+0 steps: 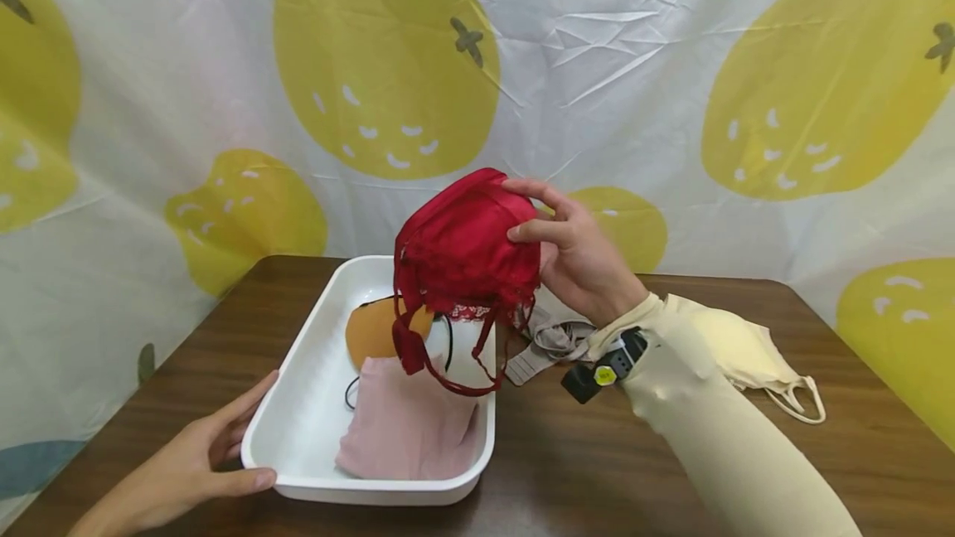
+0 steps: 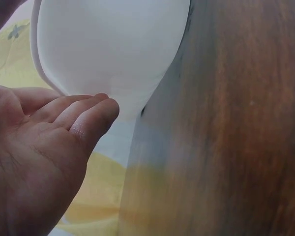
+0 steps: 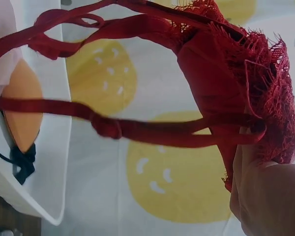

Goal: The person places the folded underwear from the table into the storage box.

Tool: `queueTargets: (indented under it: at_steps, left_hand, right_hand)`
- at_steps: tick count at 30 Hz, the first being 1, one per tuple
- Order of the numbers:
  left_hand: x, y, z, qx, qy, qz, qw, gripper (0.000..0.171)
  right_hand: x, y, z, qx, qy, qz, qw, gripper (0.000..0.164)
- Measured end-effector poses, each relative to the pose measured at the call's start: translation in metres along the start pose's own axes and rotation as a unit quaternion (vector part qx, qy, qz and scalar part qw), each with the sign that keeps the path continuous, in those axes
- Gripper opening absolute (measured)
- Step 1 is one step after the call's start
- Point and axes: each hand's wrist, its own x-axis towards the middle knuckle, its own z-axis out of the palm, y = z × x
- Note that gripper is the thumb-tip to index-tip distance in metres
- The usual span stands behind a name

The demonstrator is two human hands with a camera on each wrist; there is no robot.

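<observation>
In the head view my right hand [image 1: 578, 255] grips a red bra [image 1: 473, 243] by its cups, thumb and fingers on either side. Held above the right side of a white tray [image 1: 298, 404], its straps dangle over the rim. The right wrist view shows lace edging and long straps on the red bra [image 3: 206, 73] beside my right hand [image 3: 270, 196]. My left hand [image 1: 186, 454] rests at the tray's near left corner, thumb on the front wall, extended fingers along the left side. In the tray lie an orange bra cup [image 1: 373, 334] and a folded pink garment [image 1: 406, 421].
A cream garment with a looped strap [image 1: 746, 346] lies on the brown table [image 1: 589, 462] at the right. Partly behind my right wrist is a grey strapped garment [image 1: 548, 346]. A lemon-print curtain [image 1: 567, 48] hangs behind the table.
</observation>
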Motion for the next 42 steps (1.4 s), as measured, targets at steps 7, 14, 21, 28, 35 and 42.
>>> queueTargets:
  at_steps: [7,14,21,28,35,42]
  left_hand:
    - [0.003,0.002,0.003,0.021,0.019,0.022,0.9993,0.1]
    - [0.004,0.002,0.002,0.03,0.023,0.021,0.9991,0.1]
    - [0.003,-0.001,0.003,0.026,0.023,0.034,0.9988,0.099]
    - [0.002,0.001,0.001,0.032,0.023,0.011,0.9992,0.099]
    - [0.001,-0.001,0.002,0.025,0.018,0.01,0.9995,0.099]
    - [0.001,-0.003,0.001,0.023,0.027,0.026,0.999,0.098]
  right_hand:
    - [-0.003,0.022,0.004,-0.01,-0.008,0.02,1.0,0.048]
    - [-0.008,0.049,0.01,-0.032,-0.01,0.079,0.996,0.046]
    - [-0.013,0.07,0.016,-0.055,-0.033,0.122,0.991,0.047]
    - [-0.018,0.096,0.016,-0.083,-0.063,0.167,0.98,0.049]
    - [-0.022,0.112,0.015,-0.177,-0.086,0.21,0.958,0.049]
    - [-0.026,0.111,0.019,-0.412,-0.147,0.129,0.89,0.044]
